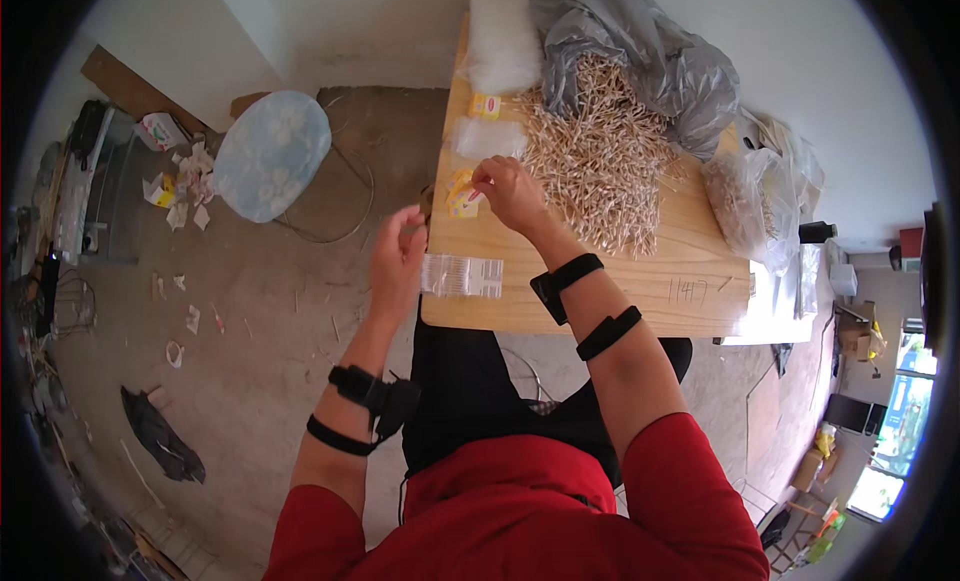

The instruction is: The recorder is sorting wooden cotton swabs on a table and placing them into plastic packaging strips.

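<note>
My right hand (512, 195) is over the left part of the wooden table (590, 299), its fingers pinched together at the small yellow and white cards (463, 207). What sits between those fingertips is too small to make out. My left hand (396, 261) is just off the table's left edge, fingers slightly curled and apart, with nothing visible in it. Close beside it, at the table's near left corner, lies a clear flat pack (462, 276) with a row of thin sticks inside. A large heap of thin sticks with pale tips, resembling cotton swabs (600, 171), spreads right of my right hand.
Behind the cards are a stack of clear bags (490, 139), a yellow box (485, 106) and a larger clear bag stack (503, 41). A grey plastic bag (690, 81) backs the heap; a filled clear bag (750, 206) stands right. A round stool (272, 156) is left.
</note>
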{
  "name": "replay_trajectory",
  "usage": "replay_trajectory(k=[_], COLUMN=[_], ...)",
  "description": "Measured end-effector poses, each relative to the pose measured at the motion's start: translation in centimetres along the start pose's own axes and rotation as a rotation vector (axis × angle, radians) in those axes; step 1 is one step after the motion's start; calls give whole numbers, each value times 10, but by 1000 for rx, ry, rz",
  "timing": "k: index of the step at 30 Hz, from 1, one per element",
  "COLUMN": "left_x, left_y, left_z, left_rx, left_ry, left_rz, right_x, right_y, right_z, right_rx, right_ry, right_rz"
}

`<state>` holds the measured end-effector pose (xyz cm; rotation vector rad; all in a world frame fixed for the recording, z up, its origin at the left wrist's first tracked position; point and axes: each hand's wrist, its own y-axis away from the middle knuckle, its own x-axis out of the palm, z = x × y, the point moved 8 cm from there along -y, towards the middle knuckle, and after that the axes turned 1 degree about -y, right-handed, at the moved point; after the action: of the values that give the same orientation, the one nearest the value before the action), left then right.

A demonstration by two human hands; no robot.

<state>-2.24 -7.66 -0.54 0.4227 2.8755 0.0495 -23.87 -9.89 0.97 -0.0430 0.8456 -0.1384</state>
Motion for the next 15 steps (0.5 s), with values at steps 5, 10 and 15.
replay_trajectory(k=[5,10,15], left_x=[24,40,41], left_y=[-22,-35,-37], left_z=[-45,-19,13], left_rx=[205,64,-106], left_ry=[-385,-224,5], left_rz=[72,31,46], right_x=[-9,-7,11], right_y=[15,17,24], right_z=[51,22,-7], right_rx=[-285,-34,181], right_ry=[78,-187,-478], right_rz=[32,-52,-30])
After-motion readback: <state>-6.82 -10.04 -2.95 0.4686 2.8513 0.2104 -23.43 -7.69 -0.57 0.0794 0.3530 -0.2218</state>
